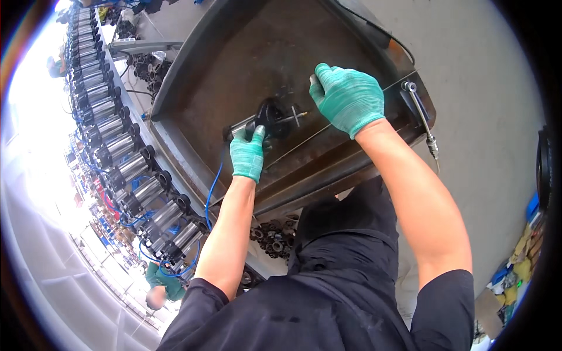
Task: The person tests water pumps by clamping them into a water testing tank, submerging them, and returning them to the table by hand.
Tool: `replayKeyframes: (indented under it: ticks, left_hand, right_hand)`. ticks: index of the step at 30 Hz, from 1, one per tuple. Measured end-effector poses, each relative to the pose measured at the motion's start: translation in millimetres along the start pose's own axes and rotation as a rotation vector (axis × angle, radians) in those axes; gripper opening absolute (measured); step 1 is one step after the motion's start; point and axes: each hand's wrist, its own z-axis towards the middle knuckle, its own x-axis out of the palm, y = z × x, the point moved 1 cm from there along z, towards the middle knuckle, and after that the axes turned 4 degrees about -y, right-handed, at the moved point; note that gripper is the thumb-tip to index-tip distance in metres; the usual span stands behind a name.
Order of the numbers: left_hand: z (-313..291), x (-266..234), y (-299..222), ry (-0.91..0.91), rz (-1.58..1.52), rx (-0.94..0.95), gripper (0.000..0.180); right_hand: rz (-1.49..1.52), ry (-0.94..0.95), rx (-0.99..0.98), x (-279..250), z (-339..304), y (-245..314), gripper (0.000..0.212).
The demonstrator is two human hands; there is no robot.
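My left hand [247,157], in a green glove, grips a silver motor-like cylinder [239,127] with its thumb on top. The cylinder lies on the brown metal worktable [234,70], its wide black end pointing right. Out of that end sticks a thin metal rod [295,116] with a small crosspiece and a brass-coloured tip. A blue cable [215,190] runs down from near the cylinder's left end. Further right, apart from the rod, my gloved right hand [350,99] is raised above the table with its fingers curled closed. Whatever those fingers may hold is hidden.
At the left, a long row of similar silver and black cylinders [120,146] with blue cables runs past the table. A metal tool with a hose [417,105] rests at the table's right corner. Dark ring-shaped parts [275,238] lie below. A person in green [167,284] is at lower left.
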Motion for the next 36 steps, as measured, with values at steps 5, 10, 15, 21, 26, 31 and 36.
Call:
replayKeyframes:
  ticks: [5, 10, 15, 21, 26, 31, 36]
  left_hand:
    - [0, 2, -1, 0.03, -0.069, -0.042, 0.021]
    - [-3, 2, -10, 0.038, -0.094, -0.147, 0.019]
    - [-2, 2, -13, 0.059, -0.096, -0.199, 0.02]
    - [1, 2, -6, 0.063, -0.131, -0.2, 0.021]
    - [-1, 2, -10, 0.068, -0.1, -0.206, 0.021]
    - [1, 2, -7, 0.067, -0.161, -0.187, 0.02]
    - [2, 3, -6, 0.074, -0.116, -0.179, 0.02]
  right_hand:
    - [0.001, 0.008, -0.006, 2, 0, -2, 0.018]
    - [0.009, -0.044, -0.035, 2, -1, -1, 0.018]
    - [0.009, -0.058, -0.042, 1, -1, -2, 0.018]
    - [0.013, -0.044, -0.038, 1, -2, -1, 0.018]
    - [0.01, -0.019, -0.036, 1, -2, -1, 0.018]
    - [-0.002, -0.003, -0.034, 1, -1, -1, 0.019]
    - [-0.005, -0.001, -0.033, 1, -2, -3, 0.019]
